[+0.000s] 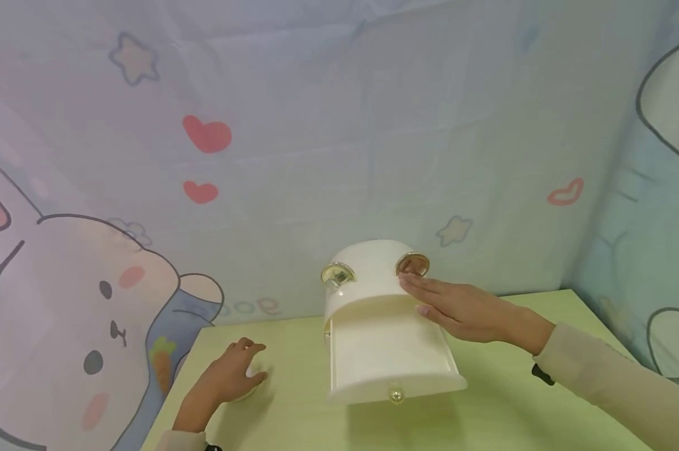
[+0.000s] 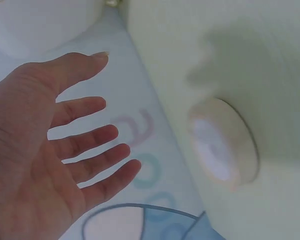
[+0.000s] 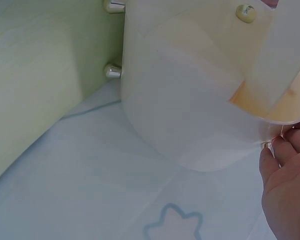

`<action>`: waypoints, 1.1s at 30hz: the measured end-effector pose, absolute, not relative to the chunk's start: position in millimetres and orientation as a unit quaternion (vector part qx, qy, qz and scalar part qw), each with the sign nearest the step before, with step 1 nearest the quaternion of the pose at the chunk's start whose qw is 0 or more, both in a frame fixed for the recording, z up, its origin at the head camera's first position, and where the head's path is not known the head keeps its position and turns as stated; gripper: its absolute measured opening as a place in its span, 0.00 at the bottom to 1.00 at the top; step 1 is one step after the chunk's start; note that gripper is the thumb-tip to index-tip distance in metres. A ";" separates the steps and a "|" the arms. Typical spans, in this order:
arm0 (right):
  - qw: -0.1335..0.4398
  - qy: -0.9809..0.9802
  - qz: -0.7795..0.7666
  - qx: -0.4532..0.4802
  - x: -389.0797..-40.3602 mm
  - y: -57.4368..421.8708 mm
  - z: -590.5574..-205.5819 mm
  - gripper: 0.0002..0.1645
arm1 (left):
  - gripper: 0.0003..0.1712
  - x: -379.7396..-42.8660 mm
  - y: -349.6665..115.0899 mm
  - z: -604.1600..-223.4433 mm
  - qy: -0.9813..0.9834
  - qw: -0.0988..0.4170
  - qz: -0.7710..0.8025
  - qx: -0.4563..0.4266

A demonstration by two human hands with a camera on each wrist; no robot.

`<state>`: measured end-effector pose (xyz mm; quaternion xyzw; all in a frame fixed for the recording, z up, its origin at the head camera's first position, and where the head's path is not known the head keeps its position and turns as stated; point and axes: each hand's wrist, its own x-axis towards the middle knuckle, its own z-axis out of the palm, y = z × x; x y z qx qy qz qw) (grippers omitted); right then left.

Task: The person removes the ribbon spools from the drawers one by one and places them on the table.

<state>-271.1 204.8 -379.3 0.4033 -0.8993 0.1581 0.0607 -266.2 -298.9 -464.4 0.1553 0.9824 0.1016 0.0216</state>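
White drawer box (image 1: pixel 370 260) stands on the worktop (image 1: pixel 294 357); the straight-fingered right hand (image 1: pixel 471 310) partly covers one gold ear (image 1: pixel 414 263). In head view, the relaxed left hand (image 1: pixel 227 378) mostly hides a white disc (image 2: pixel 220 145).

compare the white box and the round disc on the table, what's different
The box is far larger than the disc. The box stands on shiny feet; the disc lies flat. The box has its drawer pulled out, while the disc shows no drawer. Both are pale.

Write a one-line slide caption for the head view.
Right grip at a white box with its drawer open; left grip near a round object on a pale green table.
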 end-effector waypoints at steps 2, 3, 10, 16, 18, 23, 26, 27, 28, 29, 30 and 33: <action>0.063 -0.899 0.156 0.404 -270.9 204.7 -379.1 0.35 | 0.33 -262.8 -291.2 -457.2 0.981 0.007 0.095 0.167; 0.065 -0.899 0.155 0.404 -270.8 204.5 -379.1 0.35 | 0.32 -260.7 -287.1 -453.6 0.981 0.000 0.091 0.172; 0.065 -0.899 0.154 0.405 -270.2 204.2 -378.0 0.35 | 0.28 -247.6 -260.4 -432.7 0.973 -0.050 0.070 0.216; 0.061 -0.899 0.155 0.404 -270.1 203.9 -377.3 0.35 | 0.26 -241.3 -245.1 -419.2 0.958 -0.098 0.065 0.261; 0.058 -0.899 0.157 0.404 -269.8 204.1 -377.6 0.35 | 0.25 -237.3 -239.4 -413.4 0.953 -0.110 0.068 0.273; 0.061 -0.898 0.159 0.405 -270.2 203.8 -379.2 0.35 | 0.25 -226.1 -225.9 -400.7 0.942 -0.140 0.073 0.296; 0.064 -0.896 0.161 0.409 -270.7 202.8 -379.9 0.35 | 0.24 -220.2 -218.2 -395.1 0.936 -0.161 0.074 0.305; 0.064 -0.896 0.162 0.409 -270.8 202.5 -380.1 0.35 | 0.24 -218.3 -215.6 -393.7 0.933 -0.170 0.072 0.309; 0.064 -0.895 0.162 0.410 -270.7 202.2 -380.2 0.35 | 0.23 -216.5 -212.9 -392.4 0.930 -0.181 0.071 0.313; 0.063 -0.895 0.163 0.410 -270.6 201.9 -380.2 0.35 | 0.23 -214.9 -210.1 -391.2 0.927 -0.191 0.070 0.316; 0.062 -0.895 0.164 0.410 -270.5 201.6 -380.1 0.35 | 0.22 -213.3 -207.4 -390.1 0.923 -0.203 0.069 0.319; 0.061 -0.896 0.164 0.408 -270.1 201.6 -379.6 0.35 | 0.21 -208.8 -198.8 -387.3 0.911 -0.239 0.070 0.330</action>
